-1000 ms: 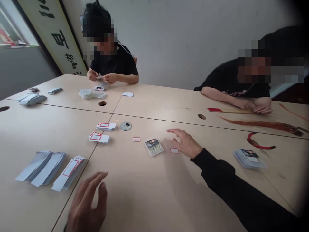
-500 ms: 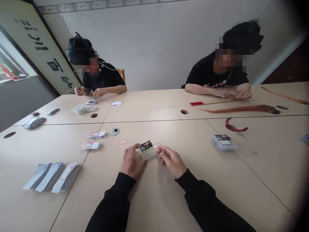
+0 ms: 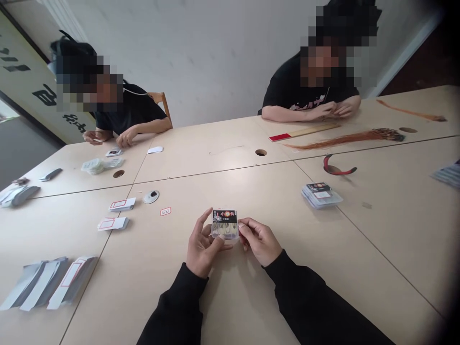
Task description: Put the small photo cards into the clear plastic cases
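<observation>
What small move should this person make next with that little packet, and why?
Probably lay the packet on the stack of similar packets to the right: it looks like those, and the left hand and right hand are both holding it.

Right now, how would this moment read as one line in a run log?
left hand: holds printed card packet | right hand: holds same packet

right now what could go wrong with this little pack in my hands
The clear plastic pack with a black-and-red card is held only at its edges by your left hand and right hand, so it could slip and drop. The small red-outlined white label lies loose on the beige table, so a sleeve could brush it aside.
</observation>
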Demonstrator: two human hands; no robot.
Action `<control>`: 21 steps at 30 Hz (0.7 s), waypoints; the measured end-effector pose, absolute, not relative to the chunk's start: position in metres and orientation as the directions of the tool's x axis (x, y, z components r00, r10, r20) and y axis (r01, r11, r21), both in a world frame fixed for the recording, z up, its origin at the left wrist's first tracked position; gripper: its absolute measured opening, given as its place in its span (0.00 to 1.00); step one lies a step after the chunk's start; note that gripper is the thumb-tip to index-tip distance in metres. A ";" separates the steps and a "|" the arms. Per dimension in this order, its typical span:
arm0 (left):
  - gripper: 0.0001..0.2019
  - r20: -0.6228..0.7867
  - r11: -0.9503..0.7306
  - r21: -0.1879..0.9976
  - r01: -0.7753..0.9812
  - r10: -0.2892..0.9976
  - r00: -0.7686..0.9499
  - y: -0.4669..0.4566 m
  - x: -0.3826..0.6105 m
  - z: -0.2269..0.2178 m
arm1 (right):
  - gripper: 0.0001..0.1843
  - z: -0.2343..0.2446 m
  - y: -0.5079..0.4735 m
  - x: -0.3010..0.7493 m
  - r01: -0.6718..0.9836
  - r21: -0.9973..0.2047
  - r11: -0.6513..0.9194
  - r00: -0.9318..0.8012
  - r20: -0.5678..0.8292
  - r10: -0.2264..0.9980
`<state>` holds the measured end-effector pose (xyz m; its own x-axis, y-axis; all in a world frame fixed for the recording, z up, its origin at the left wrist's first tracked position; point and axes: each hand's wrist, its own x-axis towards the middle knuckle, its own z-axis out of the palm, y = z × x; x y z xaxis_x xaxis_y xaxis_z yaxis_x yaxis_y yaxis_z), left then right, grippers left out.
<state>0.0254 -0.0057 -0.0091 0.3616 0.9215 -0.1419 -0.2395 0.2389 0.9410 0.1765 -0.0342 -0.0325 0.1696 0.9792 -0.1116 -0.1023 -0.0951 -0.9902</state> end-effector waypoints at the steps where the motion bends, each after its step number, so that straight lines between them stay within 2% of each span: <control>1: 0.40 -0.139 0.235 0.942 -0.241 0.924 0.357 -0.006 0.025 -0.009 | 0.24 -0.032 -0.034 0.177 -0.100 -0.990 -0.095 0.173 -0.112 0.979; 12: 0.37 -0.130 0.228 0.940 -0.252 0.926 0.353 -0.007 0.026 -0.009 | 0.24 -0.033 -0.034 0.176 -0.052 -0.994 -0.093 0.215 -0.102 0.971; 21: 0.39 -0.125 0.221 0.945 -0.241 0.925 0.358 -0.007 0.026 -0.009 | 0.22 -0.034 -0.035 0.176 0.016 -0.999 -0.041 0.244 -0.036 0.969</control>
